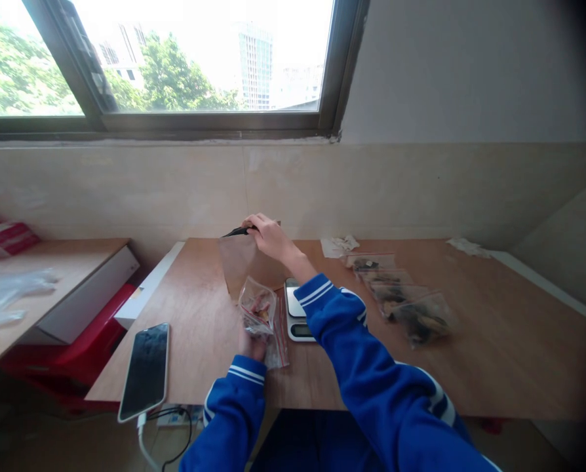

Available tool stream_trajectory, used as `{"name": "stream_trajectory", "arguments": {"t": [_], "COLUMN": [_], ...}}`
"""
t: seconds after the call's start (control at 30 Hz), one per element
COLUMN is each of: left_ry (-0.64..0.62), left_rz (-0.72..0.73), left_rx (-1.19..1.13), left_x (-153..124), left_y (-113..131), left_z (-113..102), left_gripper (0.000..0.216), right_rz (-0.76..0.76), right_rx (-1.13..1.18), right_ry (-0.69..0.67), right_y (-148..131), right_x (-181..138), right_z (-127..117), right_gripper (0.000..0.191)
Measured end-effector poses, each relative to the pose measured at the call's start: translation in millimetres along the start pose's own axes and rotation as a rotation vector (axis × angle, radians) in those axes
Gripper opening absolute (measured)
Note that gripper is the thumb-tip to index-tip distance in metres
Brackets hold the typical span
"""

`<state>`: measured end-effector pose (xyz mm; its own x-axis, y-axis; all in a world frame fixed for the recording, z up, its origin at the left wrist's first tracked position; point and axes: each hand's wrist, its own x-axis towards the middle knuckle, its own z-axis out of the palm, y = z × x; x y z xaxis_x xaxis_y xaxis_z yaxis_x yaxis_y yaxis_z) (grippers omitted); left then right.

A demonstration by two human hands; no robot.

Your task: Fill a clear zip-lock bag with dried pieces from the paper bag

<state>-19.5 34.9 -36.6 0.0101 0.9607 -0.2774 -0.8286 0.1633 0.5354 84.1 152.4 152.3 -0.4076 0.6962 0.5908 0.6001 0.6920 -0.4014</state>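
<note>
My left hand point(254, 344) is closed around the lower part of a clear zip bag point(257, 305), whose mouth gapes upward. Reddish and yellowish dried pieces show inside it. Behind that bag stands a brown box-like bag point(241, 259) with a dark opening at its top. My right hand point(268, 237) is at this opening with fingers curled down; what they grip is hidden. Under my right forearm lies a small white kitchen scale point(300, 331), partly covered by the sleeve. Flat zip bags with red seals point(278, 351) lie between the scale and my left hand.
Several filled zip bags point(423, 321) lie in a row on the right of the wooden table point(494, 354). Crumpled white tissue point(345, 244) is at the back. A phone point(145, 367) with a cable rests at the left edge. A red stool point(81, 347) stands beyond it.
</note>
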Motion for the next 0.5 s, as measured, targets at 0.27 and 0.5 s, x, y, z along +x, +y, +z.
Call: {"name": "stream_trajectory", "arguments": {"t": [0.27, 0.5], "left_ry": [-0.009, -0.010], "left_rz": [-0.015, -0.011], "left_rx": [0.032, 0.037], "left_x": [1.0, -2.3], "left_y": [0.6, 1.7], "left_z": [-1.3, 4.1], "left_gripper": [0.041, 0.034], "right_rz": [0.086, 0.111], "right_rx": [-0.302, -0.246], "right_ry": [-0.158, -0.229], "right_y": [-15.8, -19.1], "right_x": [6.3, 7.7], "right_z": [-4.3, -15.3], "right_gripper": [0.026, 0.019]}}
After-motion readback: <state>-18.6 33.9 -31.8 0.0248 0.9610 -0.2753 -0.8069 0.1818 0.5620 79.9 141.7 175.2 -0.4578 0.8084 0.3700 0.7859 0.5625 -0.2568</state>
